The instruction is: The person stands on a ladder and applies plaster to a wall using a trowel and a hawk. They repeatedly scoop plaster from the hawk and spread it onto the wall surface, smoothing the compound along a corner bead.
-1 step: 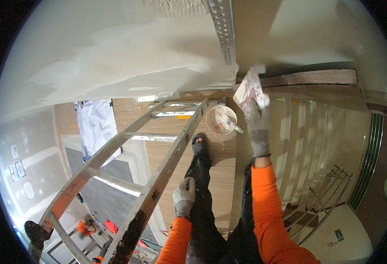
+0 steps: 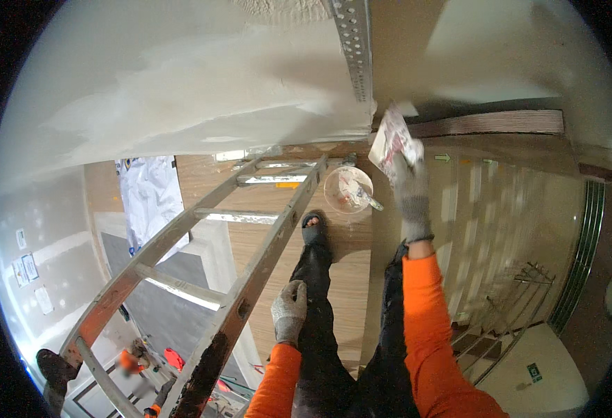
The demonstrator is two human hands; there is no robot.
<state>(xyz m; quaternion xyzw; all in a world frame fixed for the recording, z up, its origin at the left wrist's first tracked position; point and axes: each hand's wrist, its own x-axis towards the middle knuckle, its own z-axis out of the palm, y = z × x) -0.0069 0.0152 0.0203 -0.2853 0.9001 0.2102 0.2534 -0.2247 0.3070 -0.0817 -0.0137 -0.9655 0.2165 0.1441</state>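
Smeared white-and-pink piece point(image 2: 391, 143) stands in the right hand point(image 2: 410, 191), its pointed end up by the corner where two walls meet; whether it is cloth or a stiff blade, I cannot tell. Gloved fingers close around its lower end. I cannot tell whether its tip touches the wall.

Above it, a metal strip point(image 2: 351, 42) full of holes runs down the corner edge. To the right of the tip, a pinkish ledge point(image 2: 490, 124) sticks out as a long, low edge.

Left of the right hand, a bucket point(image 2: 333, 200) sits near the ladder point(image 2: 268, 261), with whitish paste in it and a green handle point(image 2: 375, 203) leaning over its rim. Wood-patterned floor point(image 2: 351, 279) lies bare between the legs, bounded by the ladder's side rail on the left.

The left hand point(image 2: 289, 310), also gloved, hangs beside the left leg and near that rail, fingers curled inward; I cannot tell whether they pinch anything.
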